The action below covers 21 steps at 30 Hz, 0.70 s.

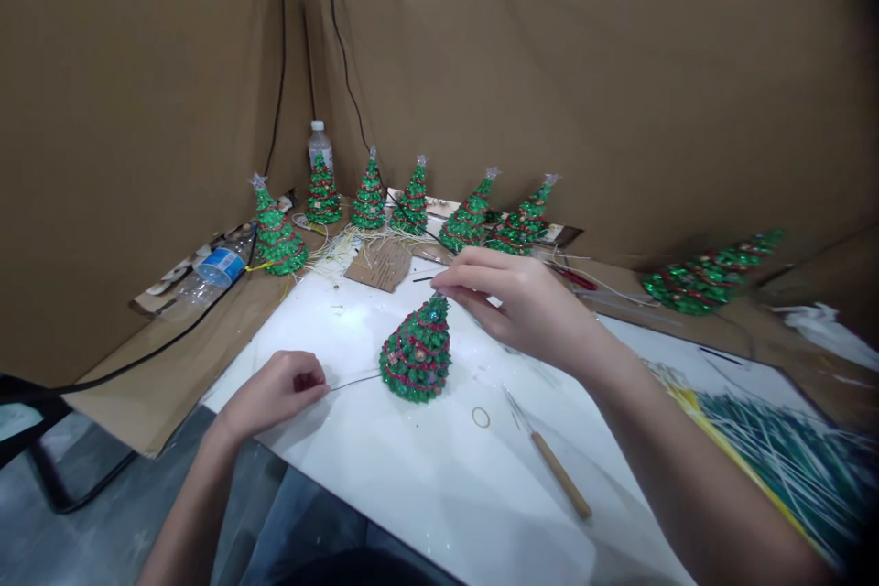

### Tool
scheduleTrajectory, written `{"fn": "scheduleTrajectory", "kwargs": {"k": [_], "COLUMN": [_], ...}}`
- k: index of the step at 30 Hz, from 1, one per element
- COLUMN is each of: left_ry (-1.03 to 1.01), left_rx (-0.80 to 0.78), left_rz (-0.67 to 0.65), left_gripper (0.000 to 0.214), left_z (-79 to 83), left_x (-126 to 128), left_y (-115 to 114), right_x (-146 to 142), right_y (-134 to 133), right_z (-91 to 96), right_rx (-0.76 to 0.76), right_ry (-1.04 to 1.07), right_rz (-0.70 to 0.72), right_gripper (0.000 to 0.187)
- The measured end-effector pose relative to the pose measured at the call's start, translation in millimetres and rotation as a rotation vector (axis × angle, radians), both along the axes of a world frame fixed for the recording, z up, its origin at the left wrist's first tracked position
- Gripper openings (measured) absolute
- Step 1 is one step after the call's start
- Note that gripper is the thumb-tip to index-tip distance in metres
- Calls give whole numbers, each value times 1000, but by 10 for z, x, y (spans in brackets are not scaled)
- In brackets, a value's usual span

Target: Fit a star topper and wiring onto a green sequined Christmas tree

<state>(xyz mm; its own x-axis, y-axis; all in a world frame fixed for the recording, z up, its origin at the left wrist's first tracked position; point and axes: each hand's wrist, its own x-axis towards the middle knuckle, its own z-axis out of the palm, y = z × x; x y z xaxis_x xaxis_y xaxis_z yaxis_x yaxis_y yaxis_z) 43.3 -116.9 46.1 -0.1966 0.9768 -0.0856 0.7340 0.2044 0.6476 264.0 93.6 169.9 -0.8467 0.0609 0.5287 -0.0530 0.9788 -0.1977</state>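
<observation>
A small green sequined cone tree (416, 353) with red trim stands on the white table (426, 485). My right hand (512, 298) reaches over it, fingers pinched together at its tip. My left hand (275, 392) rests on the table's near left edge, closed on the end of a thin wire (353, 381) that runs to the tree's base.
Several finished trees (371, 197) line the back by the cardboard wall, one (707, 275) lying at the right. A wooden-handled awl (556, 467) and a rubber band (481, 417) lie near me. Two water bottles (220, 267), a cardboard scrap (379, 264) and green strips (789, 458) surround the work.
</observation>
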Motion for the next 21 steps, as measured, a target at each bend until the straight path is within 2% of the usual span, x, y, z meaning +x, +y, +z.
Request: {"fn": "scheduleTrajectory", "kwargs": {"k": [7,10,15,21], "left_ry": [27,46,79,132], "left_rx": [10,41,80,104], "left_rz": [6,-6,-6,-28], "left_gripper": [24,24,24,24], "left_z": [31,80,160,212], "left_x": [-99,-154,-267,-372], "left_y": [43,106,272,542], "right_x": [-25,-27,-40,-82], "right_y": [-1,-12,-42,-62], "right_z": [-13,-47,-98,-137], "right_rx": [-70,-34,72,86], "right_ry": [21,53,22,61], "right_rz": [-23,-17,-45,-63], "right_gripper": [18,18,19,17]}}
